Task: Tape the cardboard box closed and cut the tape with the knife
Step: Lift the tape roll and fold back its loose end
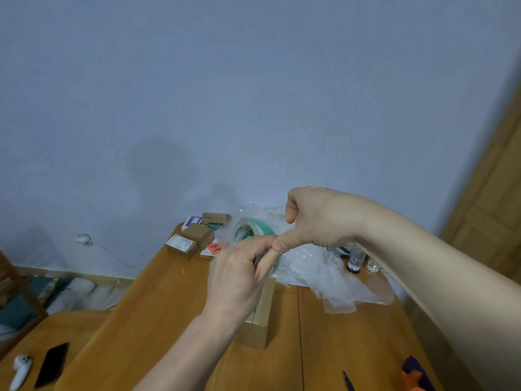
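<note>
A clear tape roll [248, 231] with a green and white core is held up above the table, between both hands. My left hand [239, 280] grips its near side with fingers curled around the rim. My right hand [315, 218] pinches the roll's right edge with thumb and fingers. Below the hands a small brown cardboard box [258, 328] stands on the wooden table [158, 311], mostly hidden by my left hand and wrist. A dark thin tool [348, 380], possibly the knife, lies near the table's front edge, with only its tip in view.
Crumpled clear plastic wrap [332, 280] lies right of the box. Several small cardboard boxes [194, 238] and an orange note [217, 246] sit at the table's far end. Small glass bottles [355, 262] stand at right. A phone [52, 365] and white controller [21, 371] lie front left.
</note>
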{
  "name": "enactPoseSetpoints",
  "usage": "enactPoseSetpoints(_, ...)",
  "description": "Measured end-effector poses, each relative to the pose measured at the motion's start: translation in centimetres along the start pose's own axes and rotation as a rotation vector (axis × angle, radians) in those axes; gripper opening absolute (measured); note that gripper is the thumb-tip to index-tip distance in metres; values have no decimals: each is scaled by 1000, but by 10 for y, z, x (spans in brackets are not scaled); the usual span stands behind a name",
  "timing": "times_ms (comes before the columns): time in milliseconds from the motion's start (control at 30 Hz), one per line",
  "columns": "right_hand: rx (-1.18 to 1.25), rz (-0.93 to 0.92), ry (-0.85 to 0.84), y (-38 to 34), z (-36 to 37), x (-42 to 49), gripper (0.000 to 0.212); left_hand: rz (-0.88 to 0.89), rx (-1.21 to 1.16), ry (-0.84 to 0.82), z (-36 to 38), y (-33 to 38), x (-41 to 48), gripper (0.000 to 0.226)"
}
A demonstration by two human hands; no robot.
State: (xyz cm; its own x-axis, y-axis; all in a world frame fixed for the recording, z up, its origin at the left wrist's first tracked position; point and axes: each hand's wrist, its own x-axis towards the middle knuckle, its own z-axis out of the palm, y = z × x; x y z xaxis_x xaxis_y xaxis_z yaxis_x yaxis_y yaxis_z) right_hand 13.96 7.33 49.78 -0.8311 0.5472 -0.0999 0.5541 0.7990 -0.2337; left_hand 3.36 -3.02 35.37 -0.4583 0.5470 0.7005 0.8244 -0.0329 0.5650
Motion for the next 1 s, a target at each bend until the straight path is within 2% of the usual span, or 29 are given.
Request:
enactPoseSetpoints(200, 3, 13, -16, 2, -1, -1, 63, 52, 51, 19, -3, 2, 0, 32)
enactPoseSetpoints(300, 71, -14, 19, 7, -1, -2, 59, -39, -50, 35, -4, 7, 0, 35)
enactPoseSetpoints(367, 229, -72, 132, 13, -4, -8, 47, -171, -190, 42, -6, 10, 1, 36)
enactPoseSetpoints(467, 397, -258, 479, 23, -6, -22, 18, -322, -356, 3, -5, 10, 1, 26)
enactPoseSetpoints(500, 360, -336, 591, 27, -3, -27, 11, -355, -401, -7, -5, 10, 2, 23)
enactPoseSetpoints(567, 190, -466, 687, 31, 9, -34, 10, -395, -459, -16, -7, 13, 3, 18)
enactPoseSetpoints(667, -163, -571, 676, 35, 29, -33, 24, -390, -529, -37, -10, 22, 5, 16)
enactPoseSetpoints(733, -309, -602, 661, 35, 35, -31, 28, -360, -528, -52, -11, 26, 5, 17)
enactPoseSetpoints(867, -376, -588, 669, 34, 37, -29, 29, -329, -535, -64, -12, 32, 5, 18)
enactPoseSetpoints(1000, -291, -555, 649, 32, 34, -31, 17, -291, -468, -79, -13, 31, 3, 22)
